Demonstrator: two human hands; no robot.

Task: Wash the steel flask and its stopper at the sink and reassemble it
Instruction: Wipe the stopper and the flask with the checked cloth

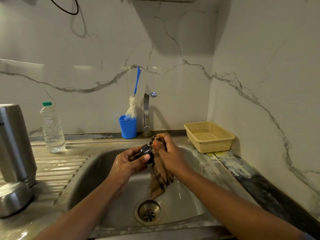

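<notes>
head view: single frame
hidden: flask (pixel 15 144) is cut by the left edge; stopper (pixel 146 151) half covered by fingers and cloth (pixel 161 177); cloth is blurred
left hand (pixel 129 161): curled round the black stopper, over the sink (pixel 97 170)
right hand (pixel 170 153): clenched on the cloth, pressed to the stopper; cloth tail hangs toward the drain (pixel 149 212)
flask: upright on the ribbed steel table (pixel 57 163), left of the sink
room: wet table, marble-veined wall; tap (pixel 147 111), water bottle (pixel 52 127), basket (pixel 209 135) at the back
writing: dark mark on the flask, unreadable

Steel counter (pixel 57 167) carries flask (pixel 15 144), bottle (pixel 52 129), cup (pixel 128 127), basket (pixel 209 135).
</notes>
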